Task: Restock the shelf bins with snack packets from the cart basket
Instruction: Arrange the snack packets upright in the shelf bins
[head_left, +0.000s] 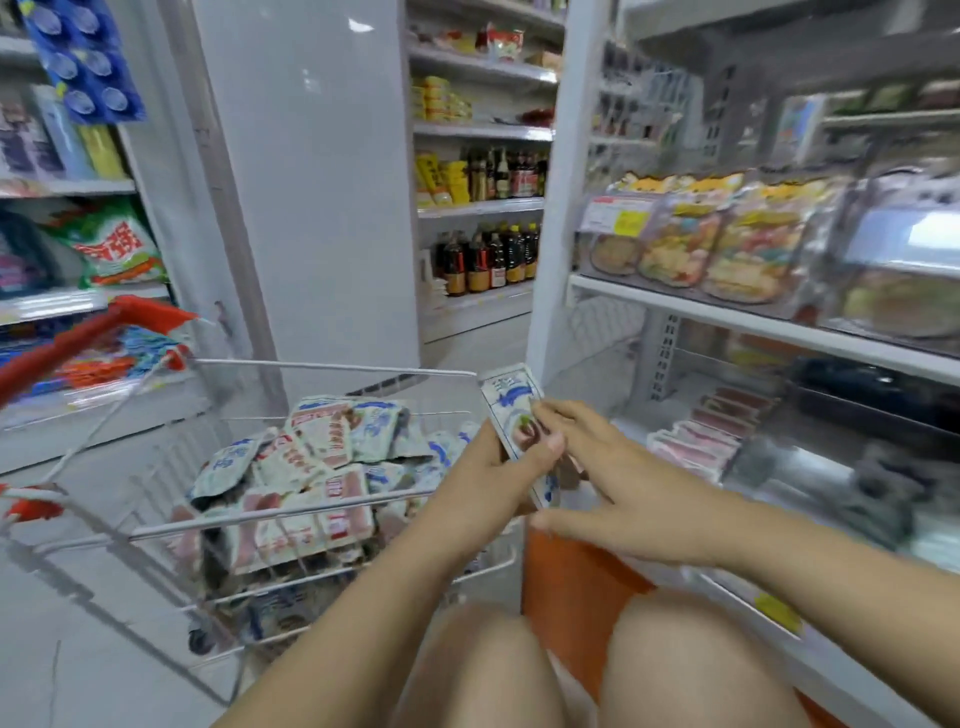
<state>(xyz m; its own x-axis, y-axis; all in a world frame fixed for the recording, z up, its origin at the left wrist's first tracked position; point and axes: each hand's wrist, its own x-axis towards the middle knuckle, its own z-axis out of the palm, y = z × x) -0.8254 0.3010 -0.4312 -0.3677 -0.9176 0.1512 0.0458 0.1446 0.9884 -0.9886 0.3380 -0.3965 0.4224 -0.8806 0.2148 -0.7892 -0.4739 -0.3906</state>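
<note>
The job looked well short of finished. The basket (322, 525) was heaped with packets (311, 457), so most of the stock was not yet shelved. On the low shelf (644, 431) to the right, a row of packets (701, 441) stood in a bin, though blur hid how full it was.

The left hand (498, 467) was clenched around a stack (519, 431) of blue-and-white packets, thumb across the front, holding it upright just past the basket's right rim. The right hand (613, 478) lay against the stack with fingers spread, fingertips on its face and thumb under its lower end; it seemed to be squaring the stack rather than gripping it firmly.

The stack sat between basket and shelf, near the white upright (550, 260) of the shelving. By my judgement the way to the low bin was open to the right, under the edge of the shelf above (727, 317), which carried clear tubs (727, 249). The basket's wire rim was close on the left, and the person's knees (597, 665) crowded the space below.
</note>
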